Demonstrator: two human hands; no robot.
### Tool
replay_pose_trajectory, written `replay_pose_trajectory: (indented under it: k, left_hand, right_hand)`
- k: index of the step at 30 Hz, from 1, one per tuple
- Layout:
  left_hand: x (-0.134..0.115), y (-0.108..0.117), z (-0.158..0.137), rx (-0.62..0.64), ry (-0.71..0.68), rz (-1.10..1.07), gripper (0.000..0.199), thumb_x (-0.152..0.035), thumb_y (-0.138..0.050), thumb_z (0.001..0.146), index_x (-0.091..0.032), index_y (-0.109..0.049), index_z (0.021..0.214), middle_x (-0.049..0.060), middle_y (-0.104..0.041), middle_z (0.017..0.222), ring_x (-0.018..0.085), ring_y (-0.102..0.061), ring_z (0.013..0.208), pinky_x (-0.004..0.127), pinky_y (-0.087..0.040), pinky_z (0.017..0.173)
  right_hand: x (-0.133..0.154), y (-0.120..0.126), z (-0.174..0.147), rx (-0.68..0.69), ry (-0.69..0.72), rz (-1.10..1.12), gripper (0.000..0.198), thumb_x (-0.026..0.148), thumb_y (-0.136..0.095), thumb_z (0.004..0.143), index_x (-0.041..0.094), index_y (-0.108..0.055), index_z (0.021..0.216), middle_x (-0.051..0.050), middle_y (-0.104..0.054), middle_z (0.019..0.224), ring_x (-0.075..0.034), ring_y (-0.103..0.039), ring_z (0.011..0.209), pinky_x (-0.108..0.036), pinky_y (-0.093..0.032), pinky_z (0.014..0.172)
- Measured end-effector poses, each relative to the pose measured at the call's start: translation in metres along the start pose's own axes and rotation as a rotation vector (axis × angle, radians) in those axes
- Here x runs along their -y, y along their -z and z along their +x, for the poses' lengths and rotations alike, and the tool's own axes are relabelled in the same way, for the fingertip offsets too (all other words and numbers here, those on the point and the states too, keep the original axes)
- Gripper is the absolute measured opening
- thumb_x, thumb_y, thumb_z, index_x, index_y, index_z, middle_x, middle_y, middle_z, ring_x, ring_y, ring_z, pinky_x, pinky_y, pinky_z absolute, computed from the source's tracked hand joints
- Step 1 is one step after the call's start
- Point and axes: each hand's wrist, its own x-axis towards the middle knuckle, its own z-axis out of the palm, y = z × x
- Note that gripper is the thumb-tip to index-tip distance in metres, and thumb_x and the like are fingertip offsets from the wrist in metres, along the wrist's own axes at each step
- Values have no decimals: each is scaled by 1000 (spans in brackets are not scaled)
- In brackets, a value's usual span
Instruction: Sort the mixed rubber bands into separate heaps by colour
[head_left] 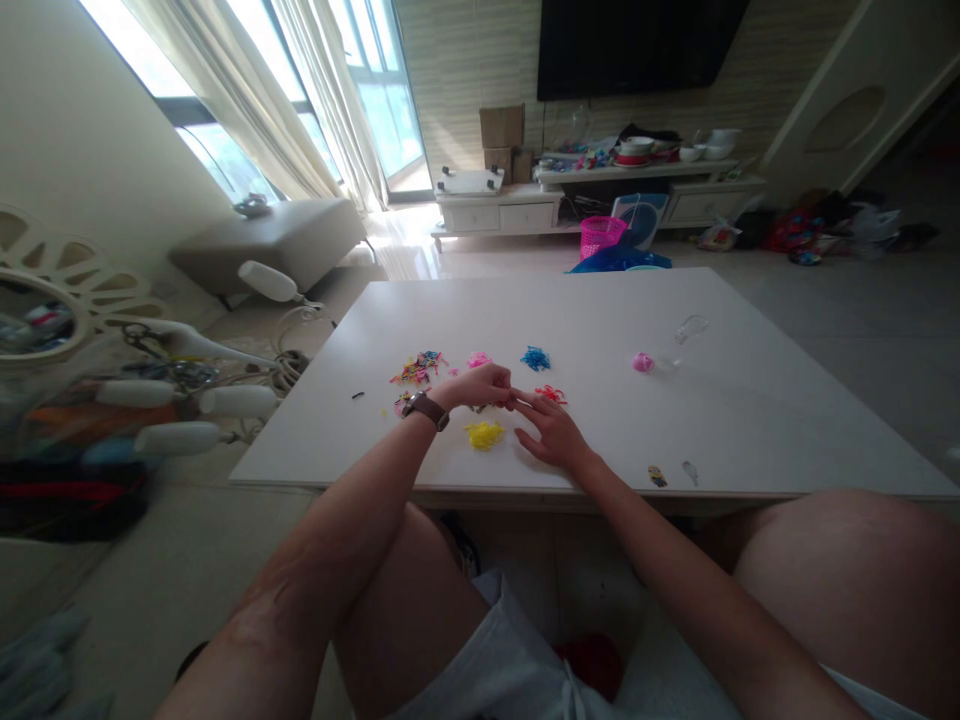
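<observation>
A white table (450,310) fills the middle of the frame, and a black television (637,50) is at the upper right. At the centre the two hands meet above the table. The left hand (484,385) is curled, its fingertips against the other's; whether it pinches a small piece I cannot tell. The right hand (555,430) is loosely spread, two fingers reaching to the left hand, the thumb well apart from them.

Piles of small coloured pieces lie around the hands. The largest, a mixed pile (420,368), is left of centre, beyond the left wrist, which wears a watch (429,408). The yellow pile (484,435) lies just below the left hand and left of the right thumb. The blue pile (535,358) is above the right hand, with the red pile (551,395) nearer, just above its knuckles. The pink pile (479,359) shows just above the left hand, partly hidden by it.

Right of centre, well apart from both hands, is a round pink thing (643,362). A single black piece (358,395) lies at the table's left.
</observation>
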Motion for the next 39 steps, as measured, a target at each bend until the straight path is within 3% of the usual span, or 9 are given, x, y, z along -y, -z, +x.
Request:
replay_pose_trajectory:
  k: [4,13,31,34,39]
  left_hand:
    - [1,1,0,20,21,-5,14,-17,-66,79,-17,-53,75,6,-74,71,15,-70,70,19,-45,55]
    - [-7,3,-6,33,-14,-26,12,-26,-71,83,-14,-67,84,4,-73,70,13,-68,67,22,-51,62]
    - [9,11,1,54,74,-22,14,-22,-82,74,-12,-79,84,9,-77,73,19,-73,70,26,-56,64]
    - [13,12,2,41,87,-33,16,-23,-84,72,-12,-79,82,10,-76,72,18,-72,68,25,-55,62]
    - [19,16,3,-52,77,14,18,-26,-83,71,-11,-81,81,9,-76,71,17,-68,65,25,-52,60]
  right_hand:
    - [0,1,0,3,7,6,59,27,-56,96,28,-45,154,-8,-50,156,-29,-54,135,-55,-47,112]
    - [0,1,-1,-34,-9,33,60,27,-57,95,27,-45,153,-11,-51,155,-29,-54,137,-56,-48,112]
    - [1,1,-1,-55,-23,51,54,27,-56,96,25,-51,149,-9,-59,147,-26,-57,132,-50,-47,113]
    - [-1,2,-1,-159,-121,-6,43,25,-53,96,24,-61,137,-8,-65,139,-26,-61,125,-48,-46,111]
    - [-9,2,-2,-422,-460,-144,27,22,-49,94,20,-74,104,-8,-75,113,-27,-62,107,-44,-47,100]
